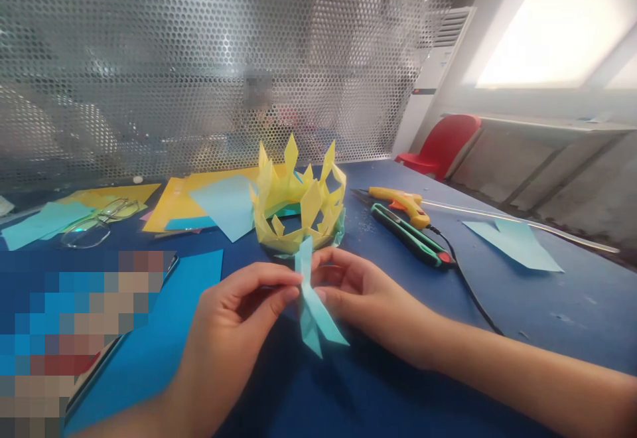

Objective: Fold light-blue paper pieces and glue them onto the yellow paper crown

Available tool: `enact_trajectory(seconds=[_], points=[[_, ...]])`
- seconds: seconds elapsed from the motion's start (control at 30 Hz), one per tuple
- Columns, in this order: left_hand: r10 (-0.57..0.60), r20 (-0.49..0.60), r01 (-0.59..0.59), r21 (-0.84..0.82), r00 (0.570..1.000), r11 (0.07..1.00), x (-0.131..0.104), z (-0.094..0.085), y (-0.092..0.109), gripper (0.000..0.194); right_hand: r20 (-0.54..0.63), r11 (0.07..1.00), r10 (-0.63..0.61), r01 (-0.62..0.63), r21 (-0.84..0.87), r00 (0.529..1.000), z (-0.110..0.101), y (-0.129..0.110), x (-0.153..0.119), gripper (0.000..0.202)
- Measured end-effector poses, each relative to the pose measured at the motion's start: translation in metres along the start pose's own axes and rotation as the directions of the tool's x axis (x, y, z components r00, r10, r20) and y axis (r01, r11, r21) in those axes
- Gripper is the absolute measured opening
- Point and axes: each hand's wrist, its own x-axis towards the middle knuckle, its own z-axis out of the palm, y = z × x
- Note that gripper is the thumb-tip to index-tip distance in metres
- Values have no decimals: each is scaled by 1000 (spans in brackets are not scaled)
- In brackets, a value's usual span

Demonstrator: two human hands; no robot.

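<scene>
Between both hands is a folded light-blue paper piece (314, 315), narrow at the top, with two pointed tails spreading at the bottom. My left hand (236, 322) pinches its middle from the left with thumb and index finger. From the right, my right hand (365, 292) grips the same piece, its thumb in front and other fingers curled behind. Just beyond the hands a yellow paper crown (311, 209) with tall diamond-shaped points stands upright on the blue table (497, 298). The top of the folded piece overlaps the crown's front rim in view; whether they touch is unclear.
A yellow glue gun (401, 204) with a black cord and a green-black cutter (411, 235) lie right of the crown. Light-blue scraps (517, 242) are farther right. Glasses (99, 222), yellow sheets (174, 206) and a blue sheet (164, 345) lie left. A perforated metal screen (199, 73) stands behind.
</scene>
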Motion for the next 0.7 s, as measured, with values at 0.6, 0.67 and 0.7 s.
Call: enact_trajectory(seconds=[0.6,0.67,0.7], points=[[342,11,-327,320,940,889,-6,-4,-1,9,124,992,6,-21,121,992,-3,4,-1,33],[368,9,-351,323,930,879,-7,-3,0,8,127,992,-2,-13,122,992,-3,5,-1,33],[380,8,-363,321,925,875,-7,-3,1,9,128,993,-7,-8,121,992,-3,5,-1,32]])
